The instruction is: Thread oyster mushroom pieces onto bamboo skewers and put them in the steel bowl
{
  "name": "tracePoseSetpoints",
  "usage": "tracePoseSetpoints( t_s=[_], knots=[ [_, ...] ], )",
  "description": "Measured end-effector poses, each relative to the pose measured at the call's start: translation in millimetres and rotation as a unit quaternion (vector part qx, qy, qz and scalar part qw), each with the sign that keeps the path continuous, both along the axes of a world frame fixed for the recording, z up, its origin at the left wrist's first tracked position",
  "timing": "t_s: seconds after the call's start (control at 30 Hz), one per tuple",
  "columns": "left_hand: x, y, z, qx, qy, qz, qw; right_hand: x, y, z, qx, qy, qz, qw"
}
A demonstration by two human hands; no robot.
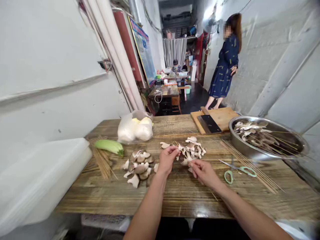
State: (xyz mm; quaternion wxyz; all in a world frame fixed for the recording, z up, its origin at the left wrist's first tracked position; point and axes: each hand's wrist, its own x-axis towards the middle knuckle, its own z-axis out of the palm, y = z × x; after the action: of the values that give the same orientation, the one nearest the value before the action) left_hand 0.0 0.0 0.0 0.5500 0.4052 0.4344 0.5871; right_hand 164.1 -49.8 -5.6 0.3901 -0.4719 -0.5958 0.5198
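Observation:
Over the middle of the wooden table, my left hand (168, 160) is closed in a pinch at the edge of an oyster mushroom piece (183, 150). My right hand (203, 171) is also closed, gripping a thin bamboo skewer (214, 196) whose lower end sticks out beneath the palm. Mushroom pieces sit between the two hands, and the fingers partly hide where the skewer passes through them. Just behind my hands lies a loose heap of torn oyster mushrooms (197, 150). Another mushroom pile (141, 168) rests left of my left hand.
Green-handled scissors (242, 169) lie opened beside bare skewers (252, 168) at right. Behind them are a steel bowl (235, 136) of skewered mushrooms and a cleaver (209, 123) on a cutting board (225, 117). A green gourd (108, 146), plastic bag (127, 130) and white box (72, 156) are left. A person (225, 63) stands beyond.

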Motion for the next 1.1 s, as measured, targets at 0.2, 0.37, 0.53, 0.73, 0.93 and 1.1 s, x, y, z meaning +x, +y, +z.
tracePoseSetpoints(
  t_s=[0.2,0.37,0.53,0.73,0.93,1.1],
  knots=[
    [16,-11,1.7,0.007,0.055,-0.036,0.998,-1,1,5.1,0.049,-0.003,-0.050,0.998],
    [13,-13,4.1,0.013,0.081,-0.064,0.995,-1,0,4.3,0.075,-0.010,-0.057,0.996],
    [9,-15,8.3,0.018,0.110,-0.120,0.987,0,0,4.9,0.097,-0.022,-0.048,0.994],
    [8,-13,7.4,0.018,0.111,-0.129,0.985,0,4,2.2,0.105,-0.017,-0.059,0.993],
    [-24,0,-0.7,0.023,0.359,0.154,0.920,4,6,1.3,0.102,0.001,-0.090,0.991],
    [-46,-3,5.4,-0.026,0.617,0.123,0.776,5,5,4.9,0.105,0.012,-0.110,0.988]
  ],
)
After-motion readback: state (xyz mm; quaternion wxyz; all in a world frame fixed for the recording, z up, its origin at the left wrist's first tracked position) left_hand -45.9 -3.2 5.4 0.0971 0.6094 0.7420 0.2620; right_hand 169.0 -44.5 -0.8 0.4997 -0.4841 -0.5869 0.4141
